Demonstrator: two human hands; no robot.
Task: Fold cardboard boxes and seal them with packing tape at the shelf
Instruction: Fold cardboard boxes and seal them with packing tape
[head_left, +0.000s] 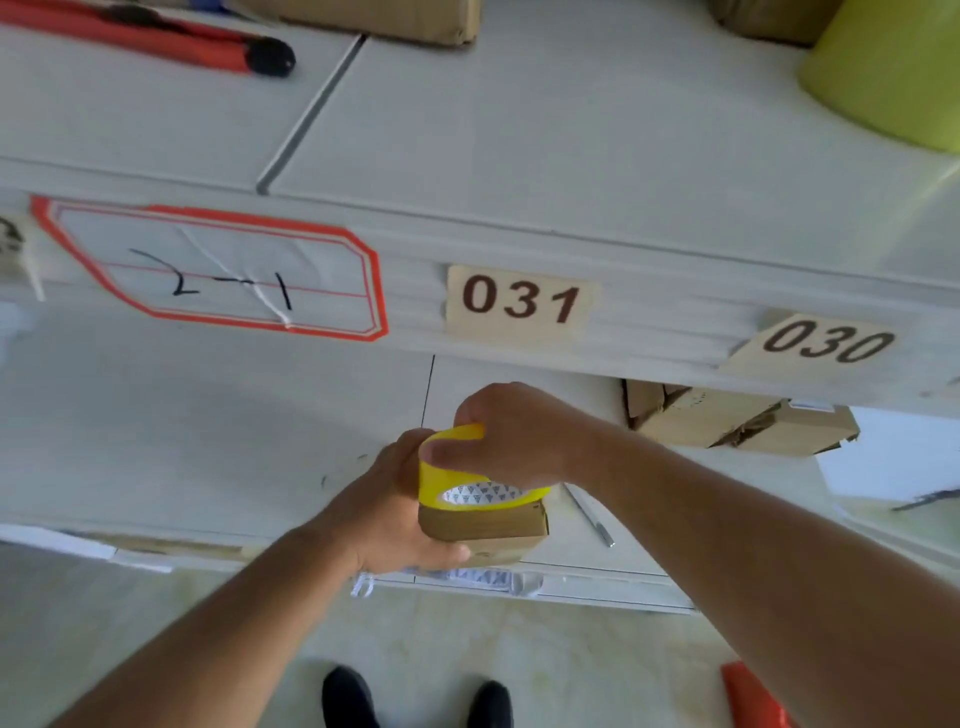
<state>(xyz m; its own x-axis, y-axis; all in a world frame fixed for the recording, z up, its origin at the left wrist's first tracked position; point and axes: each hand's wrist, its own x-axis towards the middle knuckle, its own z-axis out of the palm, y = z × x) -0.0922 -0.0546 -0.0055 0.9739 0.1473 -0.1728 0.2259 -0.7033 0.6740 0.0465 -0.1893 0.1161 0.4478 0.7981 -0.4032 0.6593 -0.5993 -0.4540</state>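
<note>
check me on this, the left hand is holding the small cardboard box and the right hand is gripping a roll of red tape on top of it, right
Not quite: the roll of tape is yellow, not red, as the head view shows. The rest stands: the left hand holds the small cardboard box, and the right hand grips the roll on top of it.

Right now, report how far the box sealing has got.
Done: the small cardboard box looks folded shut. In hand: the left hand holds it while the right hand grips the yellow tape roll on top. Left: no finished tape strip shows yet; more cardboard waits on the shelf.
</note>
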